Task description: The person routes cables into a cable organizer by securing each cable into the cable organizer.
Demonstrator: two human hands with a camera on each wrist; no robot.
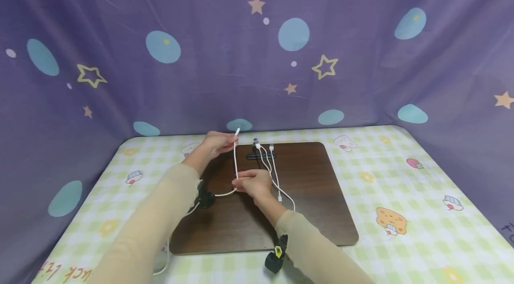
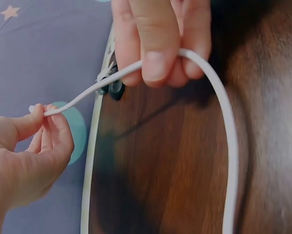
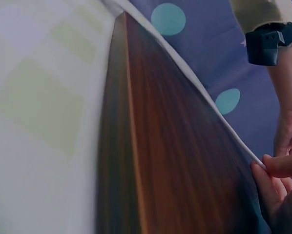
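Note:
A white cable is stretched between my two hands over a dark brown wooden board. My left hand pinches it just below its white plug end, which points up past the fingertips. Lower and nearer, my right hand pinches the same cable between thumb and fingers. From there the cable bends in a loop to the left, passes behind the left wrist and hangs over the board's front left. In the left wrist view the cable curves down from the right hand.
A black cable holder sits near the board's back edge. Several white cables run through it, their metal plugs at the back. Under the board lies a green checked tablecloth; a purple patterned curtain hangs behind.

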